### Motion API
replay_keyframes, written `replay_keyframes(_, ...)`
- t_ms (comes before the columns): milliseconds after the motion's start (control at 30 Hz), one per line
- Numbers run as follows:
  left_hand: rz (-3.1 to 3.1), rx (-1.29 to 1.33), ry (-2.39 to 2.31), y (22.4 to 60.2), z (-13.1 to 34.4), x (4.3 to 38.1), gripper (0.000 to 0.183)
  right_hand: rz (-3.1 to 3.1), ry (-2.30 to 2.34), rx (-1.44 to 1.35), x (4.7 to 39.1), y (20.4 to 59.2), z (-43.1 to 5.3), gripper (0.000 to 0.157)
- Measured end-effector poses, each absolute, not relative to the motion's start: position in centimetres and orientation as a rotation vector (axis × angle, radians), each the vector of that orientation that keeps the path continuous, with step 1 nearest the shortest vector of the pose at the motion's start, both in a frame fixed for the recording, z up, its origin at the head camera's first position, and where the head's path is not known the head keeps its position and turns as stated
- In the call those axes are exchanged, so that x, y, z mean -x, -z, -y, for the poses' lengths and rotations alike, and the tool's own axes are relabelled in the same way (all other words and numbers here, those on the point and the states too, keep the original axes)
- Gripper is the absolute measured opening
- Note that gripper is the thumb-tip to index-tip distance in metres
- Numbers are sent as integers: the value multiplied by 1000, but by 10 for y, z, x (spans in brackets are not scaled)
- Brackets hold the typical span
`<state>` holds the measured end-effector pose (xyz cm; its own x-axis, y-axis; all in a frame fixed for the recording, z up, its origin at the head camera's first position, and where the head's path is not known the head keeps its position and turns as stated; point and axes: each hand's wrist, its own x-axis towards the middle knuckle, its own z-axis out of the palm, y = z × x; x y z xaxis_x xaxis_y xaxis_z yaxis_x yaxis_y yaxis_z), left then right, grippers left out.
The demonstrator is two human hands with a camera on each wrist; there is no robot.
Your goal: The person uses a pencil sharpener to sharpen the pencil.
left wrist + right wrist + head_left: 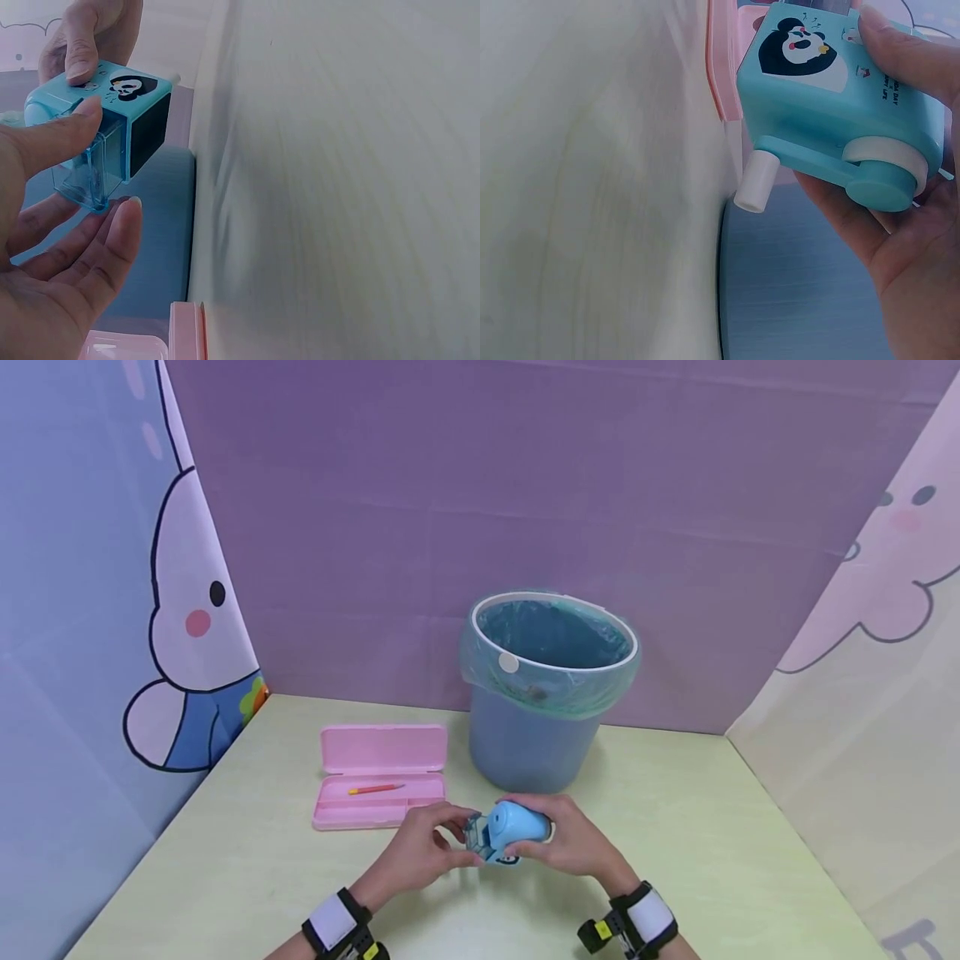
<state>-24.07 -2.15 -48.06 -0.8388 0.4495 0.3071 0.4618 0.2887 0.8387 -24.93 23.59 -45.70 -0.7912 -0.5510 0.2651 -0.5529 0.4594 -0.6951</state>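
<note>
My right hand (573,839) holds a light-blue crank pencil sharpener (521,823) above the table, thumb on its panda-printed side. In the right wrist view, its crank arm (810,161) ends in a white handle (757,181). A clear blue shavings drawer (91,169) juts partway from the sharpener body. My left hand (427,852) pinches this drawer, the thumb (71,131) over it and the fingers (112,247) below. The drawer's inside is partly hidden by the thumb and its tinted walls.
Behind the hands stands a blue bin (525,752) lined with a green plastic bag (540,693). To its left, an opened pink pencil case (384,749) lies on the pale table (712,843), with an orange-red pencil (377,789) inside. Printed cloth walls enclose the table.
</note>
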Motion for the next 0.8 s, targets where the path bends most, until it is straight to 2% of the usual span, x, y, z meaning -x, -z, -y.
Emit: replay_keyframes(800,2535,859,1543,480,20,240,53,2676,-1275,-1035,250,458,-231,60)
